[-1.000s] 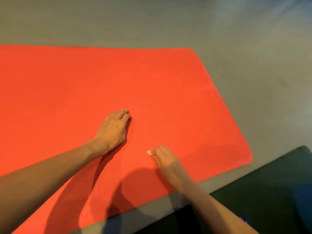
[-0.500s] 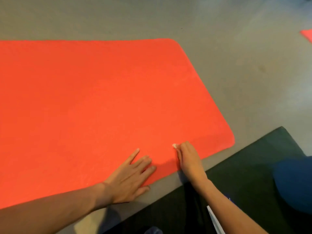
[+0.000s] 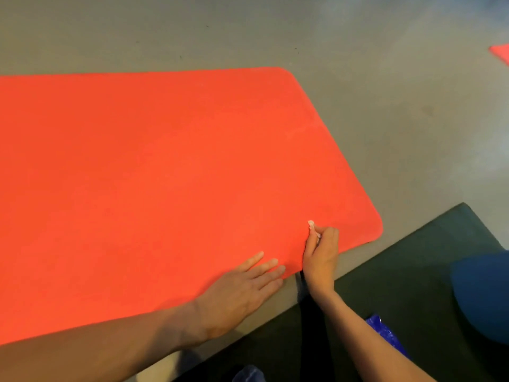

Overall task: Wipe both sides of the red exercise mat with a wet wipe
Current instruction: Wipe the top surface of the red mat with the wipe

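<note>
Mat (image 3: pixel 165 175) flat, long axis left-right, rounded end rightward

Head view, single: wide-angle camera worn on your head, facing forward and steeply down at the floor (image 3: pixel 385 78), close above your work. Field: the mat (image 3: pixel 165 161) fills the centre and runs off the left edge; your left hand (image 3: pixel 242 288) and right hand (image 3: pixel 321 257) sit low in frame, reaching in from the bottom edge. Nearness: the wipe (image 3: pixel 311 224) shows only as a small white tip.
</note>
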